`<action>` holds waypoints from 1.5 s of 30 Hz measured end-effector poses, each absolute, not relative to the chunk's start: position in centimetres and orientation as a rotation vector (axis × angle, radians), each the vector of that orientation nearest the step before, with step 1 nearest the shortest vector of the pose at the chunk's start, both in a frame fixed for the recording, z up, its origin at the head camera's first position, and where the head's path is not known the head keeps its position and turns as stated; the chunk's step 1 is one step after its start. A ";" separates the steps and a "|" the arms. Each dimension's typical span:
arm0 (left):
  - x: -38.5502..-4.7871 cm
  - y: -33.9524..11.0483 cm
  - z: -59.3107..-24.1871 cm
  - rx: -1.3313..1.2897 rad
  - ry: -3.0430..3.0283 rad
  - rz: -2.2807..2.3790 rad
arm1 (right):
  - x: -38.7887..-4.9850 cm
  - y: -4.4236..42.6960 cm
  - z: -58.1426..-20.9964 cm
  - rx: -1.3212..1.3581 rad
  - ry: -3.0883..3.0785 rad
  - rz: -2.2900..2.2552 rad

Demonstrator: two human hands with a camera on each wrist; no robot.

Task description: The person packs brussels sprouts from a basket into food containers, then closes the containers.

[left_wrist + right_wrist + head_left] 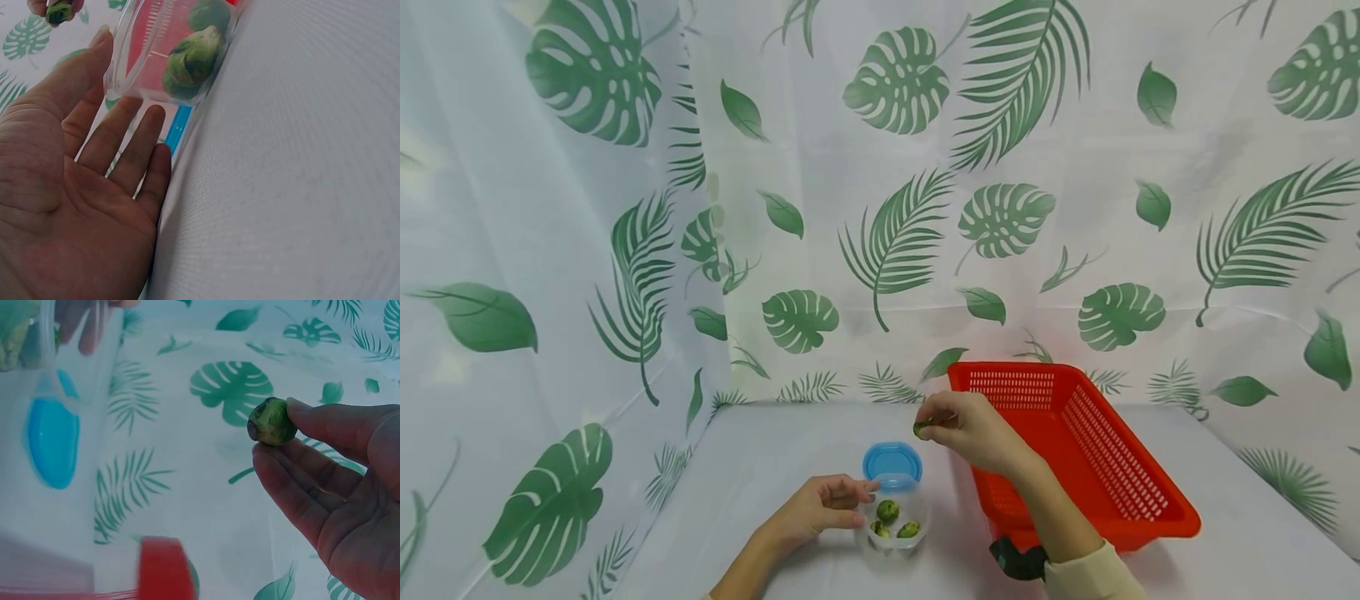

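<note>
Thumb and fingertips of my right hand [973,429] pinch a small green Brussels sprout [272,422], held in the air beyond the blue lid, near the basket's left edge. A clear plastic container [922,504] stands on the table with several Brussels sprouts [194,56] inside. Its blue lid [892,462] lies open on the far side. At the container's left side rests my left hand [822,510], thumb and forefinger by the rim, the other fingers loosely extended. Whether they all touch the plastic cannot be told.
A red perforated basket [1120,433] stands to the right of the container. Dark material [1018,560] wraps my right wrist, close to the basket's near edge. White cloth covers the table [760,442], with leaf-printed curtains [880,250] behind and at the left.
</note>
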State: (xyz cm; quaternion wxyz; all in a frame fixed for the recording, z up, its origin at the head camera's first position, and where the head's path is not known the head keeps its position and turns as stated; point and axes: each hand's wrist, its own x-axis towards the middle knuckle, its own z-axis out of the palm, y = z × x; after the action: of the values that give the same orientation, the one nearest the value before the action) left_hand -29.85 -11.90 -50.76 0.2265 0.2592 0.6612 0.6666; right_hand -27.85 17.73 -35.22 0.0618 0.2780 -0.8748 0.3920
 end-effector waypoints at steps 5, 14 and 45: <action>-29.8 -11.9 -50.8 0.704 1.814 1.836 | -27.8 17.7 -36.2 0.828 -2.666 1.219; -29.8 -11.9 -50.6 0.715 1.831 1.834 | -27.6 17.5 -36.6 0.841 -2.654 1.224; -29.7 -11.9 -50.8 0.692 1.824 1.836 | -28.0 16.1 -39.1 0.932 -2.769 1.181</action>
State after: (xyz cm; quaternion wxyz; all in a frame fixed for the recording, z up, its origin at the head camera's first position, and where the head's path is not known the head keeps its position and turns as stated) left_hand -29.68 -11.87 -50.79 0.2294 0.2515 0.6627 0.6671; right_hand -27.98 16.07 -39.07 -0.0049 0.2958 -0.8787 0.3747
